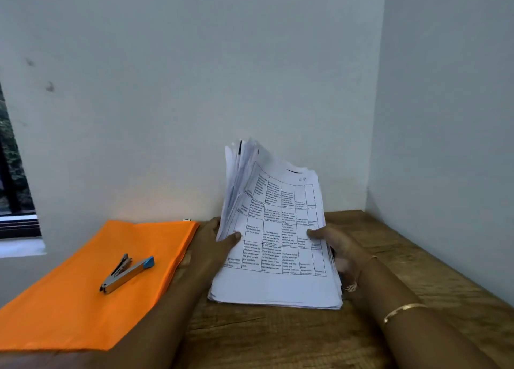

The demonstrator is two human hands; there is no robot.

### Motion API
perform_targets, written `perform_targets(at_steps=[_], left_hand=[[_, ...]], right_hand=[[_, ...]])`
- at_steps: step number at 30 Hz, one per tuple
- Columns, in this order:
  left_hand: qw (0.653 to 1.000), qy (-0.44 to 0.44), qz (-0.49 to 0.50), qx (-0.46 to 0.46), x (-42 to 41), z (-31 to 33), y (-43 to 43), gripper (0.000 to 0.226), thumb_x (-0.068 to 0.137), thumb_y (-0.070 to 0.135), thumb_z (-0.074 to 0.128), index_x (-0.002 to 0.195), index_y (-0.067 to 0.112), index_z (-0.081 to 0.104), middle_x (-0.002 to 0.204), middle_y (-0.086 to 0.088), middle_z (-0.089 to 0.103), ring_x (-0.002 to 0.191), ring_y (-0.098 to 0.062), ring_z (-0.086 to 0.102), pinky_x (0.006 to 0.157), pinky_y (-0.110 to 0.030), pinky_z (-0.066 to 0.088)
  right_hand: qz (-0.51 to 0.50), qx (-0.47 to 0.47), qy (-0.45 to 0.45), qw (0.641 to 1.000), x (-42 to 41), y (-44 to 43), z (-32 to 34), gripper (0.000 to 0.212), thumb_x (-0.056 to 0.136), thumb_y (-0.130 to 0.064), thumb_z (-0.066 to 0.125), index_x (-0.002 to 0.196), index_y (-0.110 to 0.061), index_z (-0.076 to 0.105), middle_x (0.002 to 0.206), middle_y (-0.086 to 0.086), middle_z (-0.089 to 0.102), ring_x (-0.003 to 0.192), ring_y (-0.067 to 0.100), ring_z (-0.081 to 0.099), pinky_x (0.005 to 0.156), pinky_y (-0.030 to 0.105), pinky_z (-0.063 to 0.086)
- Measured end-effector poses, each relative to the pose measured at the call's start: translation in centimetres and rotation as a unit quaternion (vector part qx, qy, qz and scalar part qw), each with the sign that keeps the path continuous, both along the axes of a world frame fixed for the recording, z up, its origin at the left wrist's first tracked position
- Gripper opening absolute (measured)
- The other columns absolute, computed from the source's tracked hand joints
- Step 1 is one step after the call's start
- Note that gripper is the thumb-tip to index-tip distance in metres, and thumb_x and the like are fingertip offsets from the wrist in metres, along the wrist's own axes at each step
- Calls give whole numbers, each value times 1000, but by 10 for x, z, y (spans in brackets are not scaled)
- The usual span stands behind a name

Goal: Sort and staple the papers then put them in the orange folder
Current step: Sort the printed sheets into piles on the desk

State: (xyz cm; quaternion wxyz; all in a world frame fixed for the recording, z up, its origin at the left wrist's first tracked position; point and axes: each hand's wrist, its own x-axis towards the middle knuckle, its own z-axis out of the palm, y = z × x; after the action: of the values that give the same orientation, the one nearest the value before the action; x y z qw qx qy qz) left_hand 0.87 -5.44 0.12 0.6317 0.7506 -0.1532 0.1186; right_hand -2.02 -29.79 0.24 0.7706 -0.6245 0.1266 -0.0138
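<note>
On the desk [411, 260], table-printed paper stack [278, 285], far end lifted, left hand [219, 239] and right hand [342, 246] fingers pinching its sides

One view, head-worn, wide-angle. Looked forward and down across a wooden desk [417, 271] toward the corner of two walls [194, 90]. Set close above the desk; papers [278, 288] lay low, right of centre.
</note>
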Motion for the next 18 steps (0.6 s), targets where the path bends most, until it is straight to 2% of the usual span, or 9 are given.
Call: perform_targets(at_steps=[2,4,5,7,10,11,13,16,18], left_hand=[[999,-47,26,11,-4,2,-3,32,87,12,64,117,13,56,105,4,62,98,-16,59,70,-17,44],[991,-99,80,30,-8,4,-8,34,90,15,61,123,9,53,107,4,58,98,-13,55,73,-19,42],[985,-129,109,37,-10,5,-10,34,91,16,60,123,8,52,107,4,58,98,-15,56,75,-22,43],[969,-194,147,40,-13,8,-12,35,91,18,59,123,4,51,105,-3,63,93,-21,60,71,-25,47],[952,-259,160,36,-16,10,-11,29,91,13,59,117,5,50,89,-2,61,75,-19,59,54,-9,40],[952,-260,155,33,-17,11,-10,29,90,13,59,116,6,49,89,-1,60,75,-20,59,54,-8,39],[959,-248,136,22,-20,11,-9,39,88,16,62,121,6,44,99,0,60,86,-18,61,62,-8,42],[971,-221,86,-31,-24,16,-6,51,86,16,65,127,17,34,106,18,53,91,6,55,65,-4,47],[975,-208,59,-50,-25,19,-7,48,89,15,60,125,24,31,104,24,52,87,10,56,61,-5,48]], right_hand=[[-39,-86,-71,993,1,7,5,24,94,-2,51,117,-1,57,112,13,66,104,33,62,95,46,48],[-127,-216,-168,953,1,19,14,16,93,0,50,108,-2,55,105,10,64,94,25,61,86,31,48],[-160,-252,-218,929,-1,27,18,11,93,0,48,101,-2,54,101,11,64,90,22,61,80,28,46],[-193,-280,-308,888,-6,40,25,10,94,-1,46,87,-8,48,84,7,59,76,9,55,69,21,43],[-225,-304,-382,843,-11,47,29,11,97,-6,47,87,-6,42,74,5,48,64,1,43,65,22,37],[-223,-306,-387,841,-12,46,29,6,97,-9,48,94,-6,44,78,0,49,65,-1,44,67,21,39],[-200,-284,-384,855,-14,45,29,18,97,-17,50,112,-11,44,95,-9,56,81,-5,53,73,12,45],[-178,-235,-375,879,-18,43,25,34,95,-26,49,125,-20,35,113,-9,56,99,-1,57,74,8,50],[-170,-208,-374,888,-19,43,26,37,96,-27,45,130,-24,30,115,-10,54,98,0,58,70,9,51]])
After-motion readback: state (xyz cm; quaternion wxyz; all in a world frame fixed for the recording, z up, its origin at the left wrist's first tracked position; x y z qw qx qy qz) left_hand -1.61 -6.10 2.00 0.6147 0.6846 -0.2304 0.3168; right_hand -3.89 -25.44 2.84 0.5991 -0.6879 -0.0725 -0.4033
